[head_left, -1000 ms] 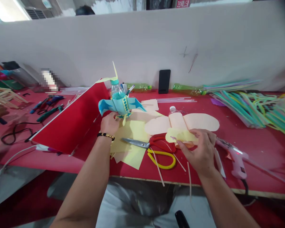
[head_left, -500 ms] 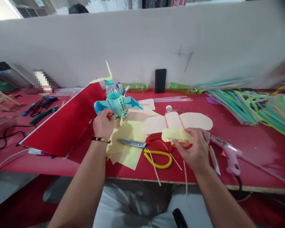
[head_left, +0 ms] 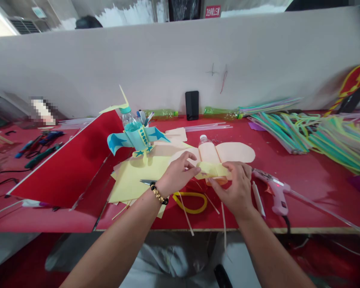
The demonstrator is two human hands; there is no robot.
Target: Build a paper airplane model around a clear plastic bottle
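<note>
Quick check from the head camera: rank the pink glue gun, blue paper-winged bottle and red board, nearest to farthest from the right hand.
From the right hand:
1. Pink glue gun: just to the hand's right.
2. Blue paper-winged bottle: left, mid-table.
3. Red board: farther left.

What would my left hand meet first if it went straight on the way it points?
Probably the yellow paper lying on the peach cutout, just past your left hand, though depth is hard to judge here.

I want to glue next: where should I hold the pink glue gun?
Take the pink glue gun by its handle from the near side with your right hand: the handle angles toward the table's front edge, the nozzle toward the yellow paper.
</note>
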